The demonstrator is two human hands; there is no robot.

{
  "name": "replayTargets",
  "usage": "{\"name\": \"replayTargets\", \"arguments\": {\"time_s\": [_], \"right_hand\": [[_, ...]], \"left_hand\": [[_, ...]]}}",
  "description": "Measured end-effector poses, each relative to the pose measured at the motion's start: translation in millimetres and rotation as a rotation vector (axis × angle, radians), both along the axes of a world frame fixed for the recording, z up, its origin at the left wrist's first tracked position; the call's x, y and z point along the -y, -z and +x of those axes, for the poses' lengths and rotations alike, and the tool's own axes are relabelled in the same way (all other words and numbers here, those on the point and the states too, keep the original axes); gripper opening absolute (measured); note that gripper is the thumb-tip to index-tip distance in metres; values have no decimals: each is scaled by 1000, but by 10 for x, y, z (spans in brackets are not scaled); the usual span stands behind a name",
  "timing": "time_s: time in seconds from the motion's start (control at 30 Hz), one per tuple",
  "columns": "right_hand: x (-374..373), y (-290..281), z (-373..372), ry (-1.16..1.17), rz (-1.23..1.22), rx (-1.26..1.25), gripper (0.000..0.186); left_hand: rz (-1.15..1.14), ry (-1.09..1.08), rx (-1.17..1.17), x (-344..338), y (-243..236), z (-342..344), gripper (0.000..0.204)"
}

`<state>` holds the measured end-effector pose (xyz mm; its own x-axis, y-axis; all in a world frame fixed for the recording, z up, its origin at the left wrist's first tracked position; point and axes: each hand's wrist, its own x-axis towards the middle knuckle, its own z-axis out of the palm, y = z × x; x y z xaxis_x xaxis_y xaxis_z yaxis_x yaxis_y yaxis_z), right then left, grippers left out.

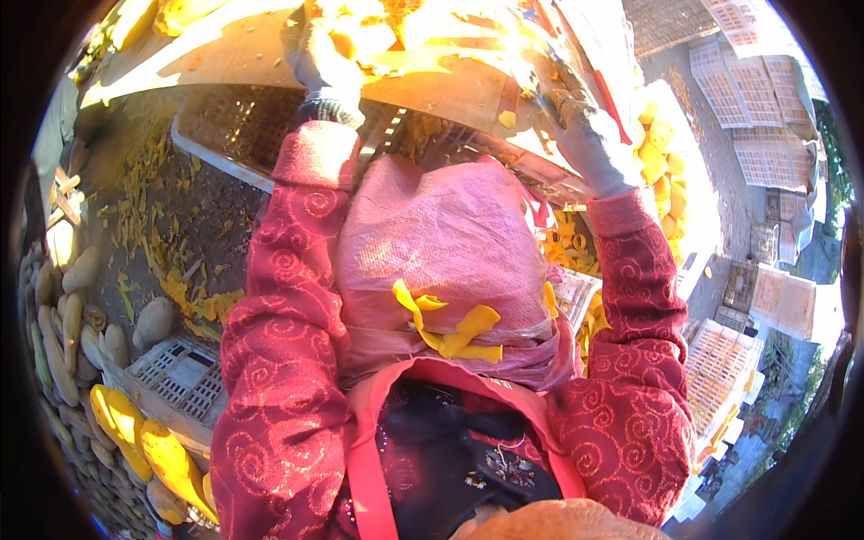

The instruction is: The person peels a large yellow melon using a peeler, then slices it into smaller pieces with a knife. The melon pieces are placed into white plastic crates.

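My left hand (326,65), in a grey glove, is at the top of the view over a sunlit board (450,83). Bright orange squash pieces (369,38) lie against it, and glare hides its fingers. My right hand (587,135), also gloved, is over the board's right side with its fingers curled. What they hold, if anything, is lost in shadow and glare. Below it on the board lies a small yellow-tipped piece (508,117). Strips of orange peel (468,333) rest on the pink woven sack (432,225) across my lap.
A crate (238,135) stands under the board, with peel scraps (171,270) on the ground. Whole tan squashes (67,333) are piled left; peeled yellow ones (166,459) lie by a grey crate (184,373). Orange squash (661,162) and stacked pale crates (751,99) are right.
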<state>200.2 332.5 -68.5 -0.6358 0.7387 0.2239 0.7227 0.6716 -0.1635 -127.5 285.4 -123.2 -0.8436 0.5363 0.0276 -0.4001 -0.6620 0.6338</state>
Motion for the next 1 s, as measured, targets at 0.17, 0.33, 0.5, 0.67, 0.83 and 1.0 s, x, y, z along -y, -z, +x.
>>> {"name": "replayTargets", "arguments": {"time_s": [0.17,0.33,0.5,0.67,0.83,1.0], "right_hand": [[-67,-97,-52,131,-35,120,24],[-9,-215,-137,229,-734,-583,19],[293,-440,-783,53,-1043,-741,25],[339,-319,-1155,-60,-1054,-639,25],[383,-287,-1192,-172,-804,-539,30],[436,-313,-1186,-209,-606,-320,31]], "left_hand": [[1,-55,51,-83,-65,27,24],[-4,-56,-14,-110,21,62,32],[91,-73,-111,-105,124,-23,32],[23,-201,-80,-92,-49,112,24],[93,-248,-59,-93,23,102,20],[103,-198,-6,-37,-50,142,23]]}}
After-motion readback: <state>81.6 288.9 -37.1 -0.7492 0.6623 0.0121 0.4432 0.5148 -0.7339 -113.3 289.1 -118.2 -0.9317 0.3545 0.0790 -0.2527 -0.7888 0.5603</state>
